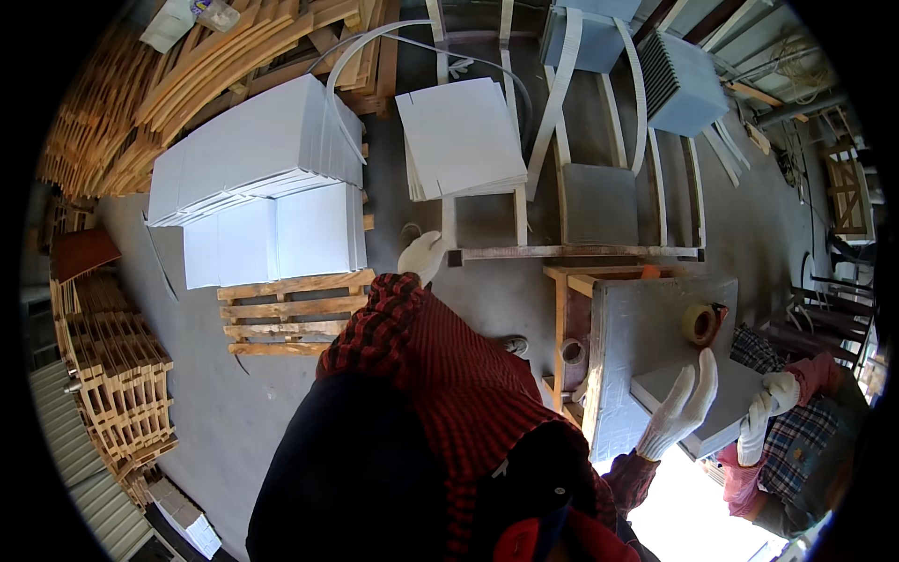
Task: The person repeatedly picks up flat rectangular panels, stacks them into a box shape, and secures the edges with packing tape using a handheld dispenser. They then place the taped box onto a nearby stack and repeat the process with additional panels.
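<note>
While the right hand [682, 412] lies spread on a grey slab [712, 398], the left hand [423, 255], loosely curled, hangs empty; judging by this, lifting the slab needs both hands.

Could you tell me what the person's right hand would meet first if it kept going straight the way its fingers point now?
Probably the roll of tape. The right hand rests on a grey flat box, fingers pointing up across it toward the roll on the grey table; depth is unclear.

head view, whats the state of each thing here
left hand: gloved, open, reaching toward the wooden frame
right hand: gloved, fingers spread on the grey slab
tape roll: lying on the grey board
white sheets: stacked on pallet
</note>
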The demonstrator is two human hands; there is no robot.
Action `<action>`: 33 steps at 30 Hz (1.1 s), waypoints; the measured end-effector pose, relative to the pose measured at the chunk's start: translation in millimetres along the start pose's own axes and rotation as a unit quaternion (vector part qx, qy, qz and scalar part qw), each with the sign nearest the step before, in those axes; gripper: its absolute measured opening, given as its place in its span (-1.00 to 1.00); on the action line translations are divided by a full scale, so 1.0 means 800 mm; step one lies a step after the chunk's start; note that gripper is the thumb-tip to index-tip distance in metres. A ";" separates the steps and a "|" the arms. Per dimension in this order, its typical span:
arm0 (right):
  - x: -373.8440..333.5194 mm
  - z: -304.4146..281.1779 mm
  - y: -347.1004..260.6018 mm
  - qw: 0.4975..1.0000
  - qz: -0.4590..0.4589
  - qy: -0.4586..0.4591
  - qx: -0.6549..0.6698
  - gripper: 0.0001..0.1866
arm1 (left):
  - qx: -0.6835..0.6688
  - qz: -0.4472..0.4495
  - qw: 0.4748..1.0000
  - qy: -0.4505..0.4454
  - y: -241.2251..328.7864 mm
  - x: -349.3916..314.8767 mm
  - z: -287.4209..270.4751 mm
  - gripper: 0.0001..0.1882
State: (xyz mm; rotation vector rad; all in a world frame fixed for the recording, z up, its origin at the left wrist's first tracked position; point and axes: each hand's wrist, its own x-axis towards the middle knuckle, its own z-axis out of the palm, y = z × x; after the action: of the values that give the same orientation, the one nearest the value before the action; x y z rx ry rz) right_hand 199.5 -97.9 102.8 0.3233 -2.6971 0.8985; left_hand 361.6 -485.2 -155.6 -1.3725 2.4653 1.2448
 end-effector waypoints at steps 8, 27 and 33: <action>-0.108 0.334 -0.114 0.840 0.113 -0.530 0.020 -0.60 | -0.015 -0.082 0.996 0.041 -0.152 0.366 -0.132 -0.37; -0.128 0.614 -0.249 0.648 0.542 -0.527 0.095 -0.58 | -0.027 -0.202 0.977 0.058 -0.226 0.796 -0.065 -0.11; -0.136 0.594 -0.246 0.637 0.556 -0.523 0.108 -0.57 | -0.115 -0.091 0.983 0.114 -0.262 0.726 -0.072 -0.41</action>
State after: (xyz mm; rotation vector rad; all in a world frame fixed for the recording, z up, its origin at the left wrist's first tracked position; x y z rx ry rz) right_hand 268.7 -529.0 -190.1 -1.4610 -3.7661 1.7189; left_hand 183.7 -981.4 -481.7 -1.8476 2.3209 1.4371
